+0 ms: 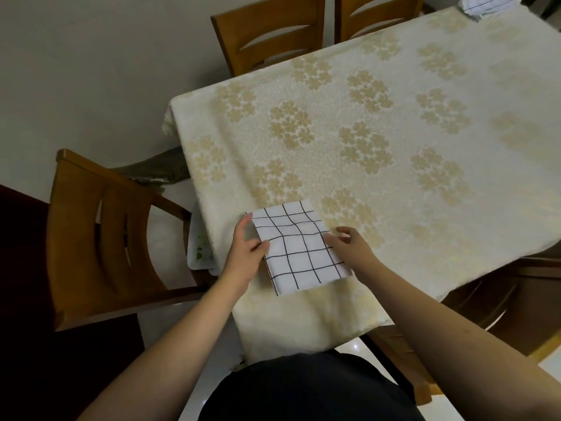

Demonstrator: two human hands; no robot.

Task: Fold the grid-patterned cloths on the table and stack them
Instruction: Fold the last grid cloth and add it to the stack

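Pinching opposite edges, left hand [244,252] and right hand [352,243] hold the soft, rectangular folded grid cloth [299,246].

The white cloth with thin black grid lines [299,247], low in the middle of the frame, looked soft, matt and woven, lightly rippled near its centre. Under it the counter wore a cream tablecloth with pale gold flower clusters [394,123], its surface finely pebbled and faintly sheened. A second grid-patterned cloth [484,6], crumpled fabric, lay at the upper right. The brown wooden chairs [100,238] at the left and top were smooth and satin-finished. The pale floor tiles [352,347] at the bottom were glossy, with a bright reflection.
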